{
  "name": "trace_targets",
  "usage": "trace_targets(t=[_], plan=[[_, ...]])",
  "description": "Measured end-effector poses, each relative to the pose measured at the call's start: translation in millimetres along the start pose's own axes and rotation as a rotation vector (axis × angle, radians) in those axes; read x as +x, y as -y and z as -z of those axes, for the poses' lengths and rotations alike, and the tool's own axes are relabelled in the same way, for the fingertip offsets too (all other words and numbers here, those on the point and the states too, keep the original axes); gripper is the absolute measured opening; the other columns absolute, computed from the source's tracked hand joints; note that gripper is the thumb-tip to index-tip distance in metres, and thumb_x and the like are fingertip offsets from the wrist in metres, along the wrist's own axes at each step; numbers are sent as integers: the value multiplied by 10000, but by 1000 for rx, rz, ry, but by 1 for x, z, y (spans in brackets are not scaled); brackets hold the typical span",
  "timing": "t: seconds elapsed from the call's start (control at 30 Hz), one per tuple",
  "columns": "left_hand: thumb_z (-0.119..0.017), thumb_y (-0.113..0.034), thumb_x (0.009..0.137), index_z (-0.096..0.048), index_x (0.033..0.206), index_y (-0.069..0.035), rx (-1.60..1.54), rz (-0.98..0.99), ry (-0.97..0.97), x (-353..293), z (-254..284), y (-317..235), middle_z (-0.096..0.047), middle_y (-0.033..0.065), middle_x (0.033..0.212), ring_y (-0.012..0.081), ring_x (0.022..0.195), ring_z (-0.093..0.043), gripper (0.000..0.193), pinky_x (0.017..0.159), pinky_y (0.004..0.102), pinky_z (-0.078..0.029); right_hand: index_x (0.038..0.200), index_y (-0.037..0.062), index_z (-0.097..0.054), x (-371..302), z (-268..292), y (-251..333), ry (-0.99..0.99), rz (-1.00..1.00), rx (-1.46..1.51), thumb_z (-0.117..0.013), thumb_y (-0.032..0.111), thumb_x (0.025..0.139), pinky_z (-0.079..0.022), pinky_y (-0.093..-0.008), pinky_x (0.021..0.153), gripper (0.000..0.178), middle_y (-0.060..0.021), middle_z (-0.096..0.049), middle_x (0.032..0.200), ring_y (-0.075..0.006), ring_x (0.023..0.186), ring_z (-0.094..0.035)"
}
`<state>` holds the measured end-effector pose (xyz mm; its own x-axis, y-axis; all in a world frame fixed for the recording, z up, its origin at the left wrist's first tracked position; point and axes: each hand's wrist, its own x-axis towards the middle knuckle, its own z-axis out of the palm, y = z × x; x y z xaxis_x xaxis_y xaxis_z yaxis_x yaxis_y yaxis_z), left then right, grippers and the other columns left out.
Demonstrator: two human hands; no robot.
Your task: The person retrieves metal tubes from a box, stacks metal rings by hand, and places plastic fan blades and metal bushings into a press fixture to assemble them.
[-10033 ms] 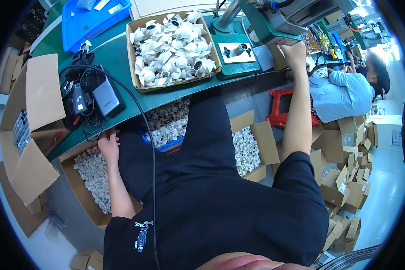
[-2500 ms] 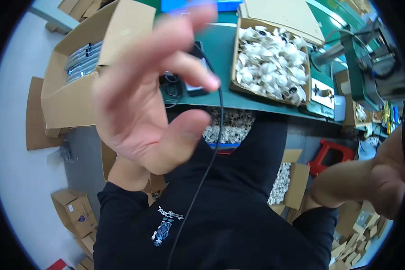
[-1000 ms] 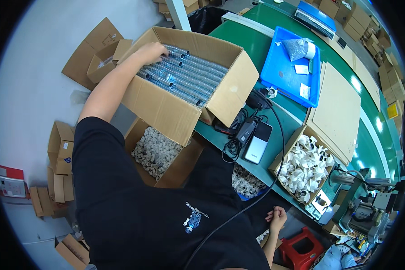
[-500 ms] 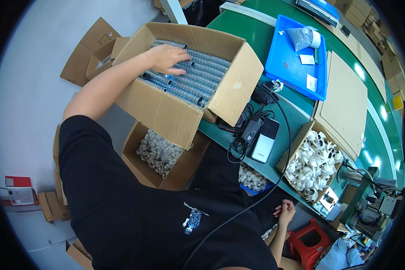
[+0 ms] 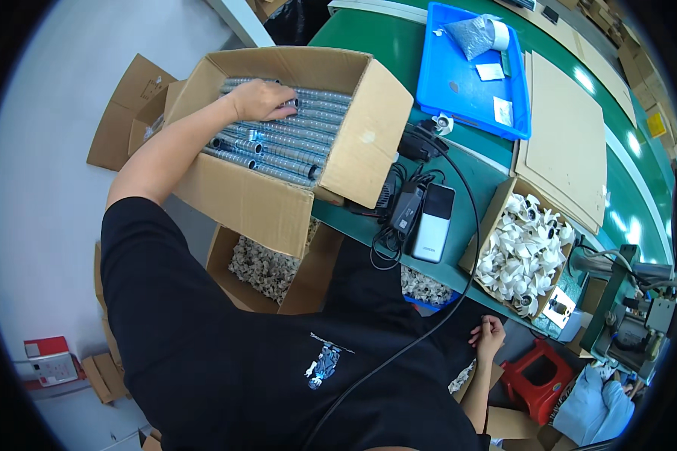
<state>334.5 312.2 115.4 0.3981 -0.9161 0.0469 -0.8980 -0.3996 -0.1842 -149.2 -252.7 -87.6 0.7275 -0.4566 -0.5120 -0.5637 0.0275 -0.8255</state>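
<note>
My left hand [image 5: 262, 101] reaches into an open cardboard box [image 5: 241, 194] on the bench's left end. Its fingers are curled round the end of a ringed metal tube [image 5: 292, 103]. Rows of similar silvery ringed tubes [image 5: 297, 141] lie side by side in the box, several showing round open ends. Lower right, beside my leg, my right hand [image 5: 490, 336] hangs with its fingers drawn together; a small dark spot shows at the fingertips, too small to name.
The green bench carries a blue tray [image 5: 466, 124], a power bank [image 5: 434, 225], black adapters [image 5: 404, 207], flat cardboard sheets [image 5: 564, 143] and a box of white finned parts [image 5: 523, 259]. A cable [image 5: 470, 225] crosses before me. A red stool [image 5: 538, 379] and another person's sleeve [image 5: 594, 406] are lower right.
My left hand has gone from spread fingers over the tubes to curled fingers at a tube end. The whole view has shifted slightly; my right hand remains beside my leg.
</note>
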Motion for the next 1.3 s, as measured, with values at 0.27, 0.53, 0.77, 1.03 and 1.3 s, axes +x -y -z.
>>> trace_targets(t=[0.27, 0.53, 0.77, 1.03, 1.3], plan=[[-550, -322, 984, -656, 962, -25, -579, 699, -320, 40, 21, -21, -631, 24, 730, 138, 579, -581, 317, 543, 283, -451, 937, 9, -640, -26, -20, 29, 184, 124, -308, -606, 119, 937, -457, -230, 536, 115, -35, -637, 742, -83, 620, -580], [-381, -401, 1039, -523, 1119, 8, -1806, 602, -571, 92, 127, -157, -441, 5, 661, 73, 475, -435, 440, 308, 191, -341, 867, -14, -665, -111, -74, 230, 840, 651, 325, -672, 14, 847, -474, -305, 681, 35, -94, -666, 812, -199, 743, -613], [-353, -350, 1049, -445, 1148, 36, -2224, 186, -535, 135, 140, -252, -426, 52, 699, 117, 464, -429, 409, 262, 205, -375, 905, -75, -650, -160, -58, 302, 1358, 735, 1113, -719, 38, 810, -447, -282, 588, 163, -106, -637, 776, -184, 654, -579], [-324, -360, 1054, -456, 1168, 18, -2548, 334, -415, 173, 131, -318, -438, 54, 712, 139, 494, -417, 416, 284, 231, -372, 1014, -131, -609, -178, -29, 288, 1623, 286, 1320, -775, 105, 796, -429, -208, 541, 361, -86, -612, 823, -135, 627, -559], [-359, -355, 1046, -526, 1115, 26, -2721, 311, 267, 204, 126, -334, -428, 2, 701, 95, 487, -385, 422, 357, 208, -324, 806, 2, -663, -154, -51, 258, 692, 1320, 680, -598, 43, 817, -404, -334, 516, 78, -67, -613, 685, -231, 508, -503]])
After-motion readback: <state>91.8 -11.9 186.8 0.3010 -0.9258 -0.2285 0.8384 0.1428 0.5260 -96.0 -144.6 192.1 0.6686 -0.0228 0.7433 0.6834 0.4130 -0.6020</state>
